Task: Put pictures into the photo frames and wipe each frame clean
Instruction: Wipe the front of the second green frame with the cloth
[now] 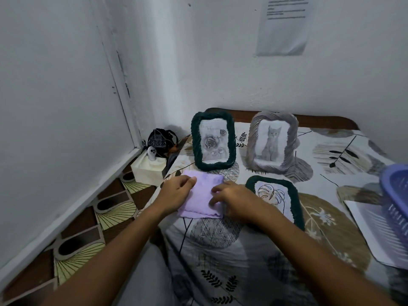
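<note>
1. Photo frames: dark green frame (213, 143) at 12 o'clock and grey frame (273, 142) at 1 stand upright, flat frame (276, 198) at 3. Probably rigid, glass breakable; grab by the rope edges.
2. Lilac cloth (202, 196) is soft and light.
3. Left hand (176, 192) and right hand (231, 200) rest on it, fingers loosely curled, looks like pinching its edges.

white walls (220, 62), patterned floor (88, 235), bed (242, 250)
</note>
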A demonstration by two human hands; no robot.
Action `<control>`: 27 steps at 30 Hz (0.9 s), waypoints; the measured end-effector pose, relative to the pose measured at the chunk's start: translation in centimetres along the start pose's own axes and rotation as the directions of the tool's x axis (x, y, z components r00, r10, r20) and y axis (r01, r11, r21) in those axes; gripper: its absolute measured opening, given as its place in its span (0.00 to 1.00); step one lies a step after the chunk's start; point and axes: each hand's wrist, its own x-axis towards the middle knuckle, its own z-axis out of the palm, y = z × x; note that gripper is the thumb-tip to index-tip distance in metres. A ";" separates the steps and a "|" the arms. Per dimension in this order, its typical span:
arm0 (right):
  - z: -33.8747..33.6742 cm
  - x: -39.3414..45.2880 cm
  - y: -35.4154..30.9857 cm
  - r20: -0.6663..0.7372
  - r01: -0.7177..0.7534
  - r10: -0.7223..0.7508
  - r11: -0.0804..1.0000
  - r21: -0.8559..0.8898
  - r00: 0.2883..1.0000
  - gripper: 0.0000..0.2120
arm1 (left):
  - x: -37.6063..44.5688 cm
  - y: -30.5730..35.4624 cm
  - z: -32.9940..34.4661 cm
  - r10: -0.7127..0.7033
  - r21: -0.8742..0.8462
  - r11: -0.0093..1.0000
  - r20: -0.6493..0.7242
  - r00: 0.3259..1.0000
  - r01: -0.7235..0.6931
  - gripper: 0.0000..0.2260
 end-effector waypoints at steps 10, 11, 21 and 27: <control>0.3 0.7 1.3 -0.117 -0.020 0.067 0.930 0.367 0.991 0.09 | 0.2 0.1 -0.5 -0.022 -0.101 0.995 0.051 0.998 0.027 0.24; -0.1 0.7 1.4 -0.113 -0.047 0.112 0.885 0.464 0.987 0.08 | 0.1 0.1 -0.7 -0.009 -0.115 0.993 0.094 0.995 0.020 0.24; -1.0 0.1 2.0 -0.043 -0.047 0.165 0.506 0.861 0.985 0.12 | -0.1 1.2 0.6 0.148 0.035 0.987 0.223 0.964 -0.159 0.04; -0.9 -0.1 3.0 -0.018 -0.059 0.164 0.454 0.889 0.986 0.25 | 1.1 1.2 -1.0 0.119 -0.041 0.993 0.304 0.945 -0.112 0.03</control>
